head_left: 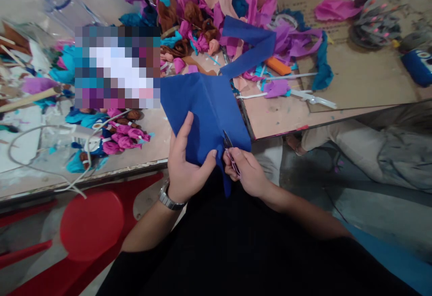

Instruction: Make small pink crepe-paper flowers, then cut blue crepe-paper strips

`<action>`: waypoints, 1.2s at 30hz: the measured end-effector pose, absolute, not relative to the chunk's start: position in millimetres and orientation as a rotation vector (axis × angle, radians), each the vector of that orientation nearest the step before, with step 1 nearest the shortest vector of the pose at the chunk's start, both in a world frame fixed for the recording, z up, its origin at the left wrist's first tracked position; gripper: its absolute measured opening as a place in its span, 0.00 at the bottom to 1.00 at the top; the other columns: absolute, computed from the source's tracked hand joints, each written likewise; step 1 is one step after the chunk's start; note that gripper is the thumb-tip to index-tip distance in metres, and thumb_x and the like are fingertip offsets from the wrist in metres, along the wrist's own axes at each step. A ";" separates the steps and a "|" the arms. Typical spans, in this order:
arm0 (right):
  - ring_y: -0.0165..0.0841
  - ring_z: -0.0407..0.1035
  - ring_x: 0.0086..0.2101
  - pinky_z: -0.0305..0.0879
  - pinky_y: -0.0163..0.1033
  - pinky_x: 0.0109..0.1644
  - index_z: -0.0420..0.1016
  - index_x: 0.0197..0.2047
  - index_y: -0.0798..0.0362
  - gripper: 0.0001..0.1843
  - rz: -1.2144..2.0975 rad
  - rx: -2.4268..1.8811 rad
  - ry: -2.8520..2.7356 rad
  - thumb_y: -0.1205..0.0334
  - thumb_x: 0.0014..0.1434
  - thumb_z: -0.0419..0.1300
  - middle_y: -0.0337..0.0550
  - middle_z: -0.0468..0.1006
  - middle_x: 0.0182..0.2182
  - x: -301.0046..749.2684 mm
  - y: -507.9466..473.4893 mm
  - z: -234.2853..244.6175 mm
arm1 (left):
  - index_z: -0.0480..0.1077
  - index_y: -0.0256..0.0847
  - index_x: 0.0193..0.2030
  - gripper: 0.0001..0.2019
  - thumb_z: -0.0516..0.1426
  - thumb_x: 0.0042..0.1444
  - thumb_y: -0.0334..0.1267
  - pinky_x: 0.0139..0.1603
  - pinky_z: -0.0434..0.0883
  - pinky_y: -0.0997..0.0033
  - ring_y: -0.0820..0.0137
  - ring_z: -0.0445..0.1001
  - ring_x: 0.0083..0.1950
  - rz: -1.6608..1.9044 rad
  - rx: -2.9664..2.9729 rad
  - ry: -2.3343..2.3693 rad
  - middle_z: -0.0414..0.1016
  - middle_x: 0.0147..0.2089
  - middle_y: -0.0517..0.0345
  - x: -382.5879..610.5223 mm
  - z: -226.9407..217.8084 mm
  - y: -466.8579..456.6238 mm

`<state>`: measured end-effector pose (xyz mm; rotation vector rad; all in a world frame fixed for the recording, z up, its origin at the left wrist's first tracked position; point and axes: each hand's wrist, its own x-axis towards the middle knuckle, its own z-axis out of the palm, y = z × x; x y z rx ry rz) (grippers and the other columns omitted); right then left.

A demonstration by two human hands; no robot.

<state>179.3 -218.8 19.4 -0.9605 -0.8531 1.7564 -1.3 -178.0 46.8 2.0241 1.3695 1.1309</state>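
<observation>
A sheet of dark blue crepe paper or thin fabric (pixel 209 102) spans the table edge in front of me; I cannot tell which material it is. My left hand (pixel 191 165) grips its near left side, thumb on top and fingers mostly hidden underneath. My right hand (pixel 248 170) is closed around the handles of small scissors (pixel 228 143), whose blades sit at the sheet, a partly cut strip hanging beside them. Just beyond, a cut blue strip (pixel 251 42) lies folded on the pile.
Crumpled pink, purple and brown pieces (pixel 199 12) heap along the wall. Pink bundles (pixel 124 136) and a white cable (pixel 43 127) lie left. An orange cutter (pixel 277 66) rests right of centre, near cardboard (pixel 364 80). Below stands a red stool (pixel 92 224); another person's leg (pixel 337 138) shows right.
</observation>
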 end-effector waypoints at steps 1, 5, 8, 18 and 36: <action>0.25 0.51 0.21 0.48 0.34 0.25 0.67 0.35 0.51 0.26 1.757 -0.960 -0.858 0.38 0.75 0.52 0.30 0.58 0.22 179.5 -219.2 19.8 | 0.55 0.51 0.80 0.44 0.68 0.60 0.47 0.82 0.59 0.45 0.49 0.62 0.79 1.133 2.022 1.368 0.61 0.79 0.52 -1.3 46.9 -177.7; 0.25 0.51 0.21 0.47 0.35 0.25 0.66 0.34 0.51 0.27 1.754 -0.972 -0.881 0.37 0.75 0.52 0.30 0.58 0.21 180.2 -220.2 20.4 | 0.57 0.51 0.79 0.44 0.69 0.58 0.44 0.81 0.61 0.43 0.49 0.63 0.78 1.141 2.028 1.366 0.62 0.79 0.52 -1.1 47.9 -177.1; 0.25 0.51 0.21 0.47 0.35 0.25 0.65 0.34 0.51 0.27 1.757 -0.980 -0.888 0.37 0.75 0.51 0.30 0.57 0.22 180.2 -220.0 20.2 | 0.57 0.50 0.79 0.44 0.69 0.58 0.43 0.81 0.62 0.44 0.49 0.64 0.78 1.148 2.034 1.366 0.62 0.78 0.52 -1.1 48.9 -177.3; 0.25 0.50 0.21 0.47 0.34 0.25 0.64 0.33 0.50 0.27 1.773 -0.992 -0.867 0.36 0.74 0.52 0.29 0.56 0.21 178.0 -217.3 18.0 | 0.57 0.49 0.79 0.44 0.69 0.58 0.44 0.81 0.61 0.45 0.49 0.64 0.78 1.136 2.026 1.376 0.62 0.78 0.51 -1.9 50.9 -178.2; 0.25 0.50 0.21 0.49 0.33 0.25 0.64 0.33 0.51 0.27 1.794 -0.953 -0.817 0.37 0.74 0.53 0.29 0.57 0.20 179.1 -218.0 17.1 | 0.57 0.49 0.79 0.44 0.69 0.58 0.45 0.80 0.62 0.46 0.50 0.64 0.78 1.132 2.028 1.372 0.62 0.79 0.51 -0.7 49.3 -177.7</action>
